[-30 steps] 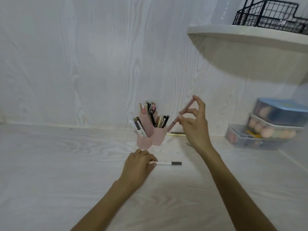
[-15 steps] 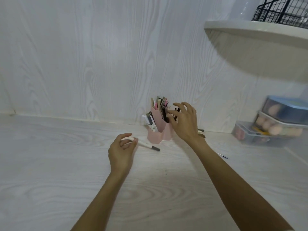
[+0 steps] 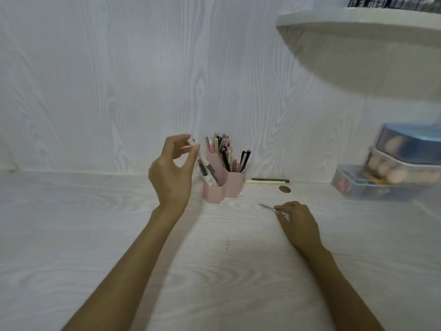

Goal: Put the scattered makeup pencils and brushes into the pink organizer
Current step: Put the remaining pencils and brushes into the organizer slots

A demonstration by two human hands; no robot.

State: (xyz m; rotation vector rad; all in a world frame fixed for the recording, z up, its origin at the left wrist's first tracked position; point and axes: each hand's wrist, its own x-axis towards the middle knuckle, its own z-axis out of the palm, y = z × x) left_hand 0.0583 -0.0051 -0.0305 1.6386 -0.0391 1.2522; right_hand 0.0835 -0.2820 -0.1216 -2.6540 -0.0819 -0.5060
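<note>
your left hand (image 3: 173, 174) is raised just left of the pink plastic organizer with hexagon-shaped compartments (image 3: 223, 185), and its thumb and fingertips pinch the top end of a white makeup pencil with a dark band (image 3: 202, 162). the pencil slants down to the right, and its lower end sits in the near-left compartment of the organizer, among other white and dark sticks there. the taller far compartment is crowded with pink, beige and black pencils and brushes standing upright, and the right compartment holds a few black ones and a pink one.

your right hand (image 3: 298, 223) is low on the white wood-grain table (image 3: 95, 247), near and to the right of the organizer. its fingers curl around a thin silvery tool (image 3: 267, 207) whose tip pokes out to the left; the tool is blurred, so it may be a slim brush or pencil, but you cannot tell which.

far right of the organizer, along the wall, a cream pencil and a dark pencil (image 3: 267, 181) lie side by side on the table, with a small brown round object (image 3: 284, 189) just near of them. at the far right edge stand stacked clear plastic boxes of makeup sponges (image 3: 391, 173), the top one with a blue lid. a white rounded shelf (image 3: 358, 22) juts out above them.
</note>
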